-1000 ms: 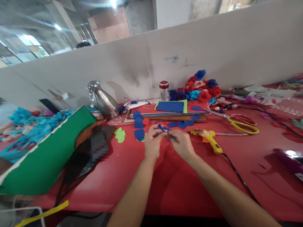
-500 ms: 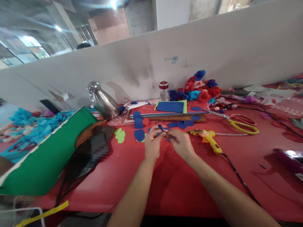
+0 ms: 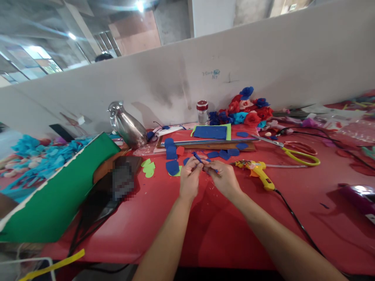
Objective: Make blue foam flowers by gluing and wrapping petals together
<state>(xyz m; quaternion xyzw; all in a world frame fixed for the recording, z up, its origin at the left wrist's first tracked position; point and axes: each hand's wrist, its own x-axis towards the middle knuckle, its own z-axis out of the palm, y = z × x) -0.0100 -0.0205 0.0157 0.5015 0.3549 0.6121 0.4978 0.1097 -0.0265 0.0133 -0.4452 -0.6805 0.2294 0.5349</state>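
Between my hands is a small rolled blue paper piece, held above the red table. My left hand pinches it, with its upper end sticking out past the fingers. My right hand has its fingertips closed on the roll's other end, close against my left fingers. Blue paper petals lie to the left of my hands, and more blue petals lie just beyond them. A yellow glue gun rests right of my right hand.
Yellow-handled scissors lie at the right. Light green petals are at the left, near a black bag and a green board. Behind stand a steel jug, a red-lidded jar and a pile of paper flowers.
The blue roll has turned in my fingers; its upper end now tilts farther left and shows more of its length. Both hands have barely shifted.
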